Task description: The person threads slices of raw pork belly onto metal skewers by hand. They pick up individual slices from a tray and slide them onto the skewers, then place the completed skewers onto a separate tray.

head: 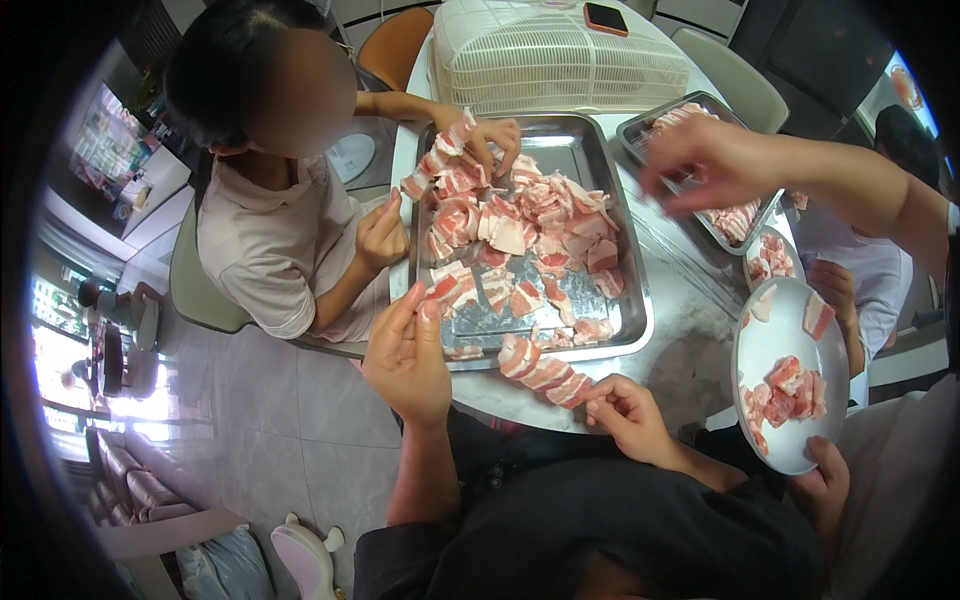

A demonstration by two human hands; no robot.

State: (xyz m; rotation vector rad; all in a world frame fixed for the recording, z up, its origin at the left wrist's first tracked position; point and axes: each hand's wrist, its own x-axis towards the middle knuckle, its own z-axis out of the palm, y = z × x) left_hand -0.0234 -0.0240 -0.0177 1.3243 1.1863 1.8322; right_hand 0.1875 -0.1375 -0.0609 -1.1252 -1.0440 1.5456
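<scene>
My right hand pinches the end of a row of raw, fatty pork slices, which look threaded together; any stick is hidden. The row hangs just over the near rim of a large metal tray. Toward the tray's near left corner is my left hand, thumb and fingertips close together beside a red-and-white meat slice; whether they grip it cannot be told. Sliced pork lies heaped in the tray. Across its left side, another person's hands hold a similar row of meat.
At right, a person's blurred hand passes over a smaller metal tray of meat; another hand holds a white plate with meat pieces. Behind stand a white mesh food cover and a phone. A person in white sits far right.
</scene>
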